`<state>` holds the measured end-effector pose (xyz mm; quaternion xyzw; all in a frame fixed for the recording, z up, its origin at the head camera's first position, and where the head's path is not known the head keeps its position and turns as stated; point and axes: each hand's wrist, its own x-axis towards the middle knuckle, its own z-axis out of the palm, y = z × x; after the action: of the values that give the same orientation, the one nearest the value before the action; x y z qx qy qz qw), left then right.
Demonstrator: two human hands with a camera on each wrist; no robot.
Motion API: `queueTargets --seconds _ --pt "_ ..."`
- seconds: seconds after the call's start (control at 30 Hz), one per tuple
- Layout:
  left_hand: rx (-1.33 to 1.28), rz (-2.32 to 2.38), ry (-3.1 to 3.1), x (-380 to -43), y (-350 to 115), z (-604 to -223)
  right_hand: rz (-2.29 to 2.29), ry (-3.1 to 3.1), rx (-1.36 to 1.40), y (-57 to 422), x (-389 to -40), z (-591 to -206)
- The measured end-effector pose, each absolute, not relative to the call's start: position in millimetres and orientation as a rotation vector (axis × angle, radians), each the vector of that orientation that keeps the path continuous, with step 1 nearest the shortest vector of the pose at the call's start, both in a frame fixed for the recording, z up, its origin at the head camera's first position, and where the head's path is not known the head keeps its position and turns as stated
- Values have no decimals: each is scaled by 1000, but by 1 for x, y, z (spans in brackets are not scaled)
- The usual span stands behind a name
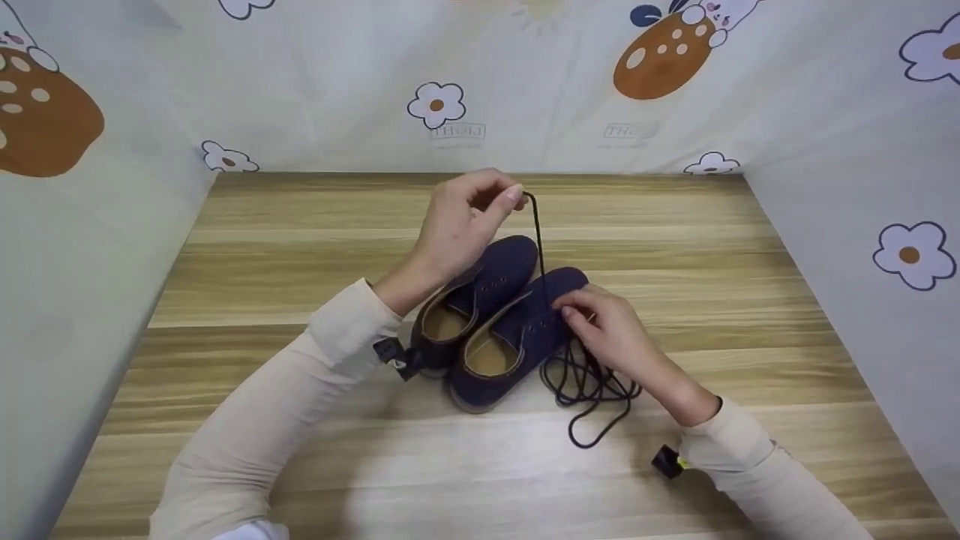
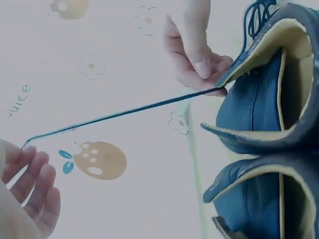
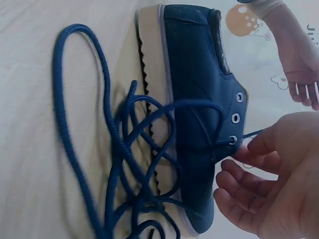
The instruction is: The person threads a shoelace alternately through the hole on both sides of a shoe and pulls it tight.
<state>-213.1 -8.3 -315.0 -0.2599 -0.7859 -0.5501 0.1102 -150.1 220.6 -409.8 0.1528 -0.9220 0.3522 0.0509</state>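
A black shoelace (image 1: 537, 232) is pinched at its end by my left hand (image 1: 466, 217), raised above the shoes. It runs taut down to the right-hand dark blue shoe (image 1: 495, 382), passing through one eyelet (image 3: 233, 140) near the toe end of the flap. My right hand (image 1: 611, 330) is beside that flap, an index fingertip right at its edge and the thumb a little apart, fingers loosely bent. The rest of the lace lies in a loose tangle (image 3: 144, 149) beside the shoe. The matching left-hand shoe (image 1: 506, 262) stands alongside, its eyelets bare, partly covered by my left wrist.
Both shoes stand on a wood-grain table (image 1: 285, 247), toes pointing away. Pale printed sheets (image 1: 360, 90) with flowers and fruit hang at the back and both sides. Small black devices (image 1: 667, 461) hang at both sleeve cuffs.
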Motion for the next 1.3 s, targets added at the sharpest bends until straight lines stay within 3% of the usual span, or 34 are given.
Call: queueTargets --seconds 0.2,0.4,0.77,1.3 --pt "-1074 -1215 -2569 -203 1 -327 1332 -2525 382 214 -157 -385" --pt "-1160 -981 -2690 -200 8 -344 1411 -2458 461 201 -159 -376" --pt "-1120 -477 -2971 -204 3 -369 881 -2769 504 195 -165 -405" --pt "-1136 -563 -2988 -206 6 -376 696 -2756 466 177 -178 -413"
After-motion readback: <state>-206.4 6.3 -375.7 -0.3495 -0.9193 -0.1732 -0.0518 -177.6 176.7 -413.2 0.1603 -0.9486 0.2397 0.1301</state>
